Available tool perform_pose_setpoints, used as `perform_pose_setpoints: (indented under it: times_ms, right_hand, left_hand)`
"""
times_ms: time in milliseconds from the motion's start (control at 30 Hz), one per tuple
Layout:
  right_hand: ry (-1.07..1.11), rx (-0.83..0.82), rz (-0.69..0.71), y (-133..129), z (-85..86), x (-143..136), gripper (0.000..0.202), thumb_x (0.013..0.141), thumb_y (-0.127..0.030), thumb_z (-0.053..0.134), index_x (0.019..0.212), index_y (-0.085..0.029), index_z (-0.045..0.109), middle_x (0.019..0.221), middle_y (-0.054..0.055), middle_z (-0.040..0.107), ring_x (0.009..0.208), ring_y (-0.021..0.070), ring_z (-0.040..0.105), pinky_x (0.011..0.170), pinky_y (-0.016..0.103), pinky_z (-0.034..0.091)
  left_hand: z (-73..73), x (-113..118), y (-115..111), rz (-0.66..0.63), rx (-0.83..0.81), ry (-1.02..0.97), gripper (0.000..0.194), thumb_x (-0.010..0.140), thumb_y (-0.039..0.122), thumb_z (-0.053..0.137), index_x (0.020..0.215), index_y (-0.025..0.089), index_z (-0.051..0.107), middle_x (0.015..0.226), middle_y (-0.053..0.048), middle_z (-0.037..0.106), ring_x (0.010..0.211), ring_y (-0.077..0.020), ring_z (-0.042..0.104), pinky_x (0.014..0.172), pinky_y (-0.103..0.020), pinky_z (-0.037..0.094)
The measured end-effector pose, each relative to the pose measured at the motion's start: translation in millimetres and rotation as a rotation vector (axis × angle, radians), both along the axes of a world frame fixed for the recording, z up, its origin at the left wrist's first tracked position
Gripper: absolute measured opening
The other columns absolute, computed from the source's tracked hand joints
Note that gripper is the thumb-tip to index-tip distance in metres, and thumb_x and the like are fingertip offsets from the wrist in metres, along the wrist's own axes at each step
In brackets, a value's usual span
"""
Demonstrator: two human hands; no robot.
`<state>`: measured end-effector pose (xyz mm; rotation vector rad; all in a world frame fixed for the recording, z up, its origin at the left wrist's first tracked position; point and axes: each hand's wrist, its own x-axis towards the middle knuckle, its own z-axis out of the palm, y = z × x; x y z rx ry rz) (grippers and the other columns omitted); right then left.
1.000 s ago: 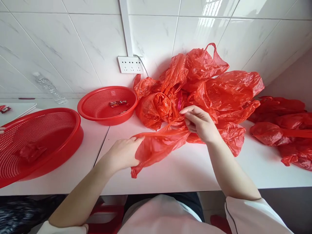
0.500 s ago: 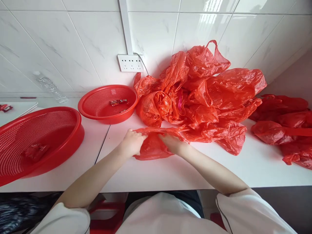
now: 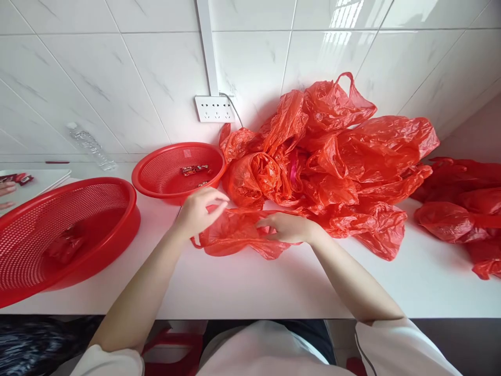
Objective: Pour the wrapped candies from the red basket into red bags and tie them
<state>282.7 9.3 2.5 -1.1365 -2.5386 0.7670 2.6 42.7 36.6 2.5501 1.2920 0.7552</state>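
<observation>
A red plastic bag (image 3: pixel 230 230) lies spread on the white table in front of me, its mouth partly open. My left hand (image 3: pixel 198 211) is above the bag's left end, thumb and fingers apart, with nothing in it. My right hand (image 3: pixel 287 228) reaches over the bag's right part, fingers bent loosely and apart, close to the plastic; whether the fingertips touch it I cannot tell. Just beyond my left hand stands a small red basket (image 3: pixel 156 169) with a few wrapped pieces (image 3: pixel 194 169) in it.
A larger red basket (image 3: pixel 117 235) with wrapped pieces stands at left. Crumpled red bags (image 3: pixel 329 162) are heaped against the wall, with more filled red bags (image 3: pixel 446 219) at far right. A clear bottle (image 3: pixel 92 146) and another person's hand (image 3: pixel 7 196) are at far left.
My left hand has let go of the bag's edge and moved left and up. My right hand has come partly out of the bag, which now lies wider and flatter.
</observation>
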Motion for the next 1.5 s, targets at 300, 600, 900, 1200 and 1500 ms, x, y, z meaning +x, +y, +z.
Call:
perform_pose_setpoints:
  times_ms: [300,600,900,1200,1500]
  right_hand:
    - [0.21,0.028,-0.003,-27,18.1,-25,0.023,0.093,-0.024,0.052,0.111,-0.018,0.065,0.099,0.006,0.071,0.081,0.0154,0.064,0.074,0.028,0.05]
    - [0.356,-0.072,0.03,-23,11.7,-32,0.019,0.093,-0.028,0.055,0.103,-0.019,0.069,0.094,0.005,0.072,0.082,0.0157,0.066,0.077,0.028,0.052]
    - [1.06,-0.613,-0.345,-6,9.3,-49,0.075,0.087,-0.049,0.064,0.149,-0.025,0.029,0.151,0.013,0.042,0.106,0.0213,0.069,0.089,0.039,0.059]
    - [1.392,-0.741,-0.552,12,12.9,-55,0.019,0.081,-0.027,0.065,0.097,-0.018,0.063,0.097,0.006,0.075,0.079,0.0194,0.073,0.07,0.034,0.065]
    - [1.342,-0.511,-0.725,-2,22.3,-7,0.015,0.065,-0.023,0.068,0.077,-0.02,0.059,0.072,0.002,0.071,0.071,0.0215,0.07,0.062,0.035,0.064]
  left_hand:
    - [-27.0,-45,64,0.577,0.052,0.543,0.031,0.082,0.027,0.062,0.112,0.018,0.064,0.102,-0.014,0.071,0.099,-0.0299,0.063,0.095,-0.044,0.035]
    - [-55.0,-40,52,0.579,0.207,0.508,0.02,0.088,0.017,0.045,0.094,0.02,0.064,0.091,-0.01,0.07,0.09,-0.0264,0.063,0.073,-0.037,0.035]
    - [-28.3,-21,26,0.379,0.647,0.392,0.027,0.088,0.009,0.046,0.09,0.022,0.069,0.077,-0.005,0.07,0.075,-0.0225,0.06,0.068,-0.037,0.032]
    - [-3.5,17,-15,0.048,0.782,0.311,0.029,0.09,0.006,0.049,0.098,0.024,0.07,0.084,-0.002,0.073,0.081,-0.0183,0.064,0.077,-0.036,0.038]
    - [-32.3,18,-106,0.574,0.493,0.005,0.071,0.076,0.049,0.071,0.135,0.015,0.051,0.127,-0.021,0.058,0.115,-0.0373,0.055,0.099,-0.053,0.039]
